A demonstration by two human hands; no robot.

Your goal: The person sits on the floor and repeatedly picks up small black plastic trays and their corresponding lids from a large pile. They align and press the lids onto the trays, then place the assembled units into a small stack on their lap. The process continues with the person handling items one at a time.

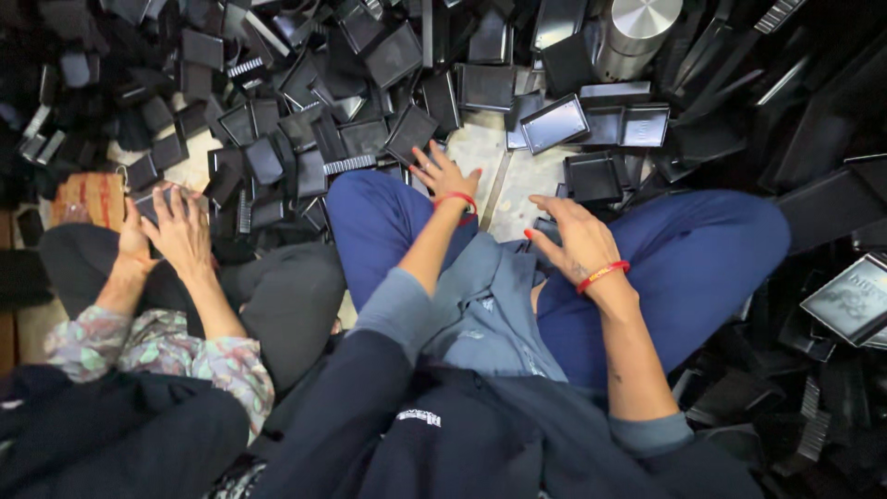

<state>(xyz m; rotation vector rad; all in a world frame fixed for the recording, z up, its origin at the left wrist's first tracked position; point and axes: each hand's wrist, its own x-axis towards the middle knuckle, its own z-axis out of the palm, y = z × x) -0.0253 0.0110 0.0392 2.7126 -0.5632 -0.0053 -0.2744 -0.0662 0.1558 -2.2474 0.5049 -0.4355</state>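
Observation:
I sit cross-legged in blue trousers on a floor strewn with black plastic trays. My left hand (442, 176), with a red thread at the wrist, reaches forward over my left knee with fingers spread, close to a black tray (410, 132), holding nothing. My right hand (573, 238), also with a red band, hovers with fingers apart just below a small square black tray (593, 176); a dark piece under its fingers is mostly hidden.
A co-worker at the left, in a floral sleeve, holds a black tray (152, 201) in both hands (176, 231). A large heap of black trays (305, 83) fills the far side. A shiny metal cylinder (637, 32) stands at the back. Larger dark trays (850, 300) lie right.

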